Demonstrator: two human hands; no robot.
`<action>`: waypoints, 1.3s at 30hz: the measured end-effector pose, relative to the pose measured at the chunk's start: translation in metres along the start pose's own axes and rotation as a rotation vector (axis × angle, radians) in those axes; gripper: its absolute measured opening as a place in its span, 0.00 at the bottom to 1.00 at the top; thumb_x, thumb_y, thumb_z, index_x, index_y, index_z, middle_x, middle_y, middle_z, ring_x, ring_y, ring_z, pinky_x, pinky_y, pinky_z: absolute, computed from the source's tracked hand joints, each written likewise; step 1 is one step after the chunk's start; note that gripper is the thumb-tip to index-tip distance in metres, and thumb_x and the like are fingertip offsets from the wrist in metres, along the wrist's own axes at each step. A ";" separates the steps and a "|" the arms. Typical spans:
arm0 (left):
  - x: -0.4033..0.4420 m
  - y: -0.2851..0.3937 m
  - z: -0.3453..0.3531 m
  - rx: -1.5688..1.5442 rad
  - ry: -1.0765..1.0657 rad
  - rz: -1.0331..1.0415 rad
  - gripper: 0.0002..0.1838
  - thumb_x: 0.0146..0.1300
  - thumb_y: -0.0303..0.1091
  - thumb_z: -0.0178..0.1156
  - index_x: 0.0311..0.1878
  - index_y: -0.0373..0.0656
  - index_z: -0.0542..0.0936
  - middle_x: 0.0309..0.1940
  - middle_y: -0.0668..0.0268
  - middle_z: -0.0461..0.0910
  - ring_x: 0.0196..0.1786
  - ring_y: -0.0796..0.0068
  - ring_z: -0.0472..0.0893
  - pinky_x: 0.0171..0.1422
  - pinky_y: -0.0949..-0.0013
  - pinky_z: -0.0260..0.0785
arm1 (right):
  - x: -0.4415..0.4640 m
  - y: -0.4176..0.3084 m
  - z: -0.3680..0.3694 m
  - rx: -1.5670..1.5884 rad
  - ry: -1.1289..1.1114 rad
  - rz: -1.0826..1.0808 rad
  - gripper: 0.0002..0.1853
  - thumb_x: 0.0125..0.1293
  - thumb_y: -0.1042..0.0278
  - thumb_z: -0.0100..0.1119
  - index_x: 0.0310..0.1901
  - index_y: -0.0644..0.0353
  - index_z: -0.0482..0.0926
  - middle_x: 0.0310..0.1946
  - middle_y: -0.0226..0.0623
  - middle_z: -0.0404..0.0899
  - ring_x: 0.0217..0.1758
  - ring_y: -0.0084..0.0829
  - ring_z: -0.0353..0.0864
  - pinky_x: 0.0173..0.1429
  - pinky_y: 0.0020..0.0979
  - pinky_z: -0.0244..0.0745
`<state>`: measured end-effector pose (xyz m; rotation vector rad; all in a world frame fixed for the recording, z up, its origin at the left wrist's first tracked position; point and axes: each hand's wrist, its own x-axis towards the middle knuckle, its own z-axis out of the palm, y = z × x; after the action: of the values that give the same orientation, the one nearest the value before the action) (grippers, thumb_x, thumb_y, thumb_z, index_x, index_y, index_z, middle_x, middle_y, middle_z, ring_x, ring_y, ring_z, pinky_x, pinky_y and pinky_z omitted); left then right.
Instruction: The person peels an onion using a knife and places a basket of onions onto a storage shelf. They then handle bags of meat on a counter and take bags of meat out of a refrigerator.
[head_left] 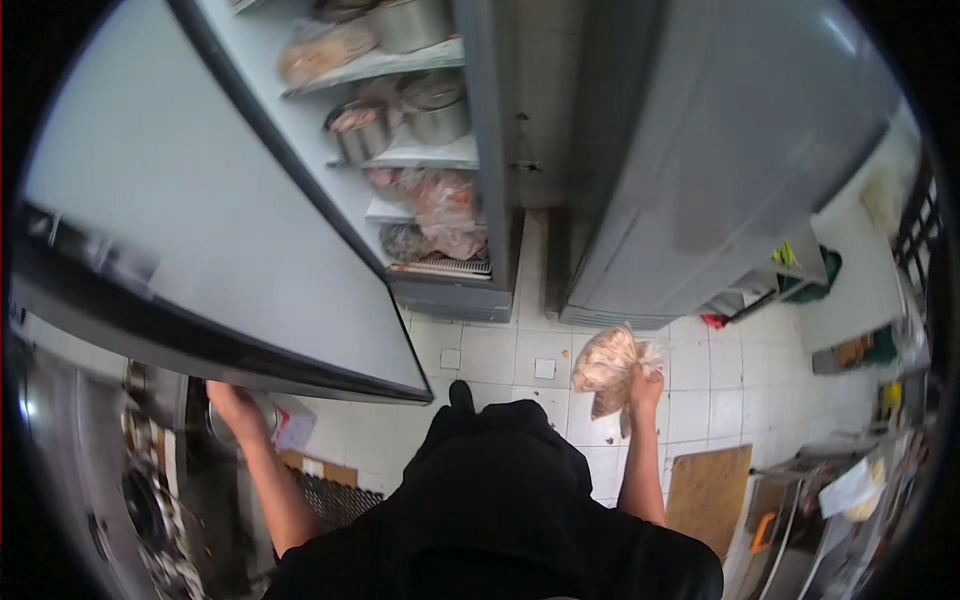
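Observation:
My right hand (647, 387) is closed round the gathered neck of a clear plastic bag (605, 362) with pale pinkish contents, which hangs above the tiled floor. At the left, my left hand (235, 408) is up against the outer side of an open refrigerator door (220, 230); its fingers are mostly hidden by the door, so their grip does not show. Inside the open refrigerator, a bulging plastic bag (447, 205) fills a lower shelf. Above it stand a lidded metal pot (435, 107) and a smaller metal pot (358, 130) with pinkish contents.
A second tall grey refrigerator (700, 170) stands to the right, across a narrow gap. Small scraps lie on the white floor tiles (490, 350). A brown board (710, 490) is at the lower right, beside a metal rack (790, 510). Stove equipment (145, 500) lines the left.

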<state>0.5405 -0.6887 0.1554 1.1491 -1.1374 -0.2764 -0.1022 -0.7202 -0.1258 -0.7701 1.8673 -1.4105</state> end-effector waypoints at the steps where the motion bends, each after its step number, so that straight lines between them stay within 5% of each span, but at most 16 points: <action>1: -0.002 -0.011 -0.040 0.068 0.168 -0.075 0.19 0.78 0.40 0.50 0.58 0.34 0.78 0.54 0.62 0.80 0.58 0.70 0.78 0.65 0.65 0.68 | 0.003 -0.008 0.015 -0.019 -0.034 -0.014 0.10 0.65 0.72 0.59 0.42 0.70 0.83 0.36 0.37 0.85 0.37 0.26 0.80 0.42 0.31 0.75; 5: 0.022 -0.010 -0.105 -0.295 0.555 -0.279 0.32 0.80 0.55 0.48 0.75 0.40 0.68 0.71 0.64 0.72 0.71 0.66 0.70 0.74 0.64 0.60 | 0.008 -0.051 0.082 0.078 -0.232 -0.042 0.12 0.65 0.73 0.59 0.47 0.69 0.83 0.41 0.38 0.86 0.41 0.28 0.83 0.47 0.31 0.78; 9: 0.066 -0.044 -0.153 -0.322 0.679 -0.278 0.30 0.80 0.56 0.48 0.71 0.43 0.73 0.67 0.66 0.77 0.68 0.65 0.75 0.74 0.61 0.63 | -0.020 -0.084 0.145 0.219 -0.373 0.090 0.14 0.66 0.75 0.57 0.51 0.68 0.84 0.47 0.38 0.86 0.46 0.29 0.85 0.51 0.31 0.79; 11: 0.089 -0.064 -0.174 -0.312 0.710 -0.299 0.29 0.80 0.57 0.48 0.69 0.44 0.75 0.63 0.68 0.80 0.62 0.71 0.77 0.67 0.65 0.67 | -0.039 -0.102 0.175 0.260 -0.374 0.066 0.15 0.66 0.75 0.57 0.52 0.70 0.83 0.47 0.39 0.86 0.46 0.30 0.85 0.52 0.31 0.79; 13: 0.102 -0.084 -0.197 -0.335 0.724 -0.314 0.23 0.79 0.55 0.52 0.59 0.46 0.80 0.46 0.75 0.83 0.43 0.81 0.77 0.45 0.73 0.66 | -0.057 -0.107 0.198 0.291 -0.360 0.054 0.16 0.66 0.75 0.57 0.52 0.73 0.82 0.47 0.40 0.86 0.46 0.32 0.86 0.53 0.31 0.79; 17: 0.060 -0.221 -0.335 -0.716 0.271 -0.232 0.23 0.77 0.52 0.55 0.60 0.42 0.78 0.51 0.68 0.82 0.48 0.77 0.79 0.48 0.75 0.72 | -0.094 -0.102 0.245 0.303 -0.363 0.084 0.17 0.65 0.75 0.57 0.53 0.74 0.82 0.48 0.42 0.86 0.47 0.32 0.86 0.53 0.31 0.79; 19: 0.025 -0.188 -0.257 -0.730 0.557 -0.393 0.22 0.77 0.50 0.56 0.59 0.40 0.78 0.51 0.67 0.82 0.51 0.77 0.80 0.51 0.75 0.75 | -0.109 -0.103 0.259 0.290 -0.356 0.078 0.16 0.65 0.76 0.57 0.53 0.74 0.82 0.48 0.42 0.86 0.47 0.31 0.85 0.53 0.31 0.79; 20: -0.029 -0.280 -0.311 -0.797 0.538 -0.540 0.25 0.76 0.53 0.54 0.60 0.41 0.78 0.50 0.66 0.82 0.51 0.79 0.79 0.47 0.77 0.75 | -0.120 -0.105 0.266 0.232 -0.335 0.072 0.16 0.66 0.76 0.57 0.52 0.74 0.82 0.47 0.42 0.86 0.47 0.31 0.86 0.52 0.31 0.79; 21: -0.093 -0.360 -0.339 -0.731 0.227 -0.623 0.26 0.76 0.55 0.52 0.62 0.42 0.77 0.51 0.65 0.82 0.52 0.77 0.80 0.47 0.74 0.78 | -0.129 -0.108 0.273 0.178 -0.315 0.070 0.15 0.66 0.75 0.57 0.51 0.74 0.82 0.47 0.41 0.86 0.46 0.30 0.86 0.51 0.30 0.79; 23: -0.149 -0.372 -0.245 -0.442 0.371 -1.121 0.26 0.75 0.52 0.53 0.65 0.45 0.76 0.49 0.66 0.83 0.47 0.74 0.81 0.42 0.67 0.77 | -0.146 -0.122 0.286 0.198 -0.310 0.092 0.14 0.66 0.75 0.57 0.50 0.73 0.83 0.45 0.40 0.86 0.44 0.29 0.86 0.50 0.29 0.79; 24: -0.172 -0.342 -0.150 -0.192 0.003 -1.394 0.26 0.75 0.51 0.55 0.67 0.44 0.74 0.55 0.63 0.82 0.54 0.71 0.82 0.49 0.66 0.78 | -0.159 -0.121 0.293 0.209 -0.315 0.118 0.14 0.66 0.76 0.57 0.49 0.73 0.83 0.44 0.39 0.87 0.43 0.28 0.86 0.48 0.28 0.79; 25: -0.146 -0.291 -0.089 -0.285 -0.196 -1.489 0.26 0.76 0.48 0.55 0.69 0.42 0.72 0.60 0.59 0.80 0.61 0.66 0.80 0.58 0.63 0.77 | -0.162 -0.120 0.296 0.206 -0.307 0.133 0.14 0.66 0.76 0.57 0.49 0.73 0.83 0.44 0.39 0.87 0.43 0.28 0.86 0.48 0.28 0.79; 27: -0.128 -0.277 -0.015 -0.443 -0.740 -1.344 0.31 0.78 0.54 0.50 0.73 0.42 0.67 0.67 0.58 0.76 0.65 0.63 0.78 0.67 0.55 0.73 | -0.168 -0.116 0.302 0.204 -0.353 0.090 0.12 0.66 0.75 0.57 0.48 0.72 0.83 0.41 0.37 0.86 0.40 0.26 0.85 0.45 0.28 0.78; 29: -0.090 -0.252 0.044 -0.521 -0.912 -1.269 0.34 0.79 0.57 0.48 0.74 0.40 0.65 0.68 0.59 0.75 0.66 0.64 0.77 0.67 0.54 0.73 | -0.179 -0.117 0.312 0.194 -0.319 0.097 0.12 0.67 0.75 0.57 0.47 0.72 0.83 0.40 0.36 0.86 0.40 0.25 0.84 0.45 0.27 0.78; 39: -0.023 -0.224 0.148 -0.501 -1.043 -1.319 0.34 0.74 0.47 0.61 0.75 0.39 0.62 0.66 0.57 0.74 0.67 0.63 0.77 0.69 0.60 0.74 | -0.202 -0.110 0.336 0.378 -0.243 0.124 0.12 0.68 0.76 0.58 0.51 0.70 0.81 0.43 0.34 0.85 0.42 0.23 0.82 0.47 0.28 0.77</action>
<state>0.4872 -0.8576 -0.0483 1.1313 -0.8540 -2.2340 0.2939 -0.7829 -0.0533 -0.5943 1.3863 -1.4599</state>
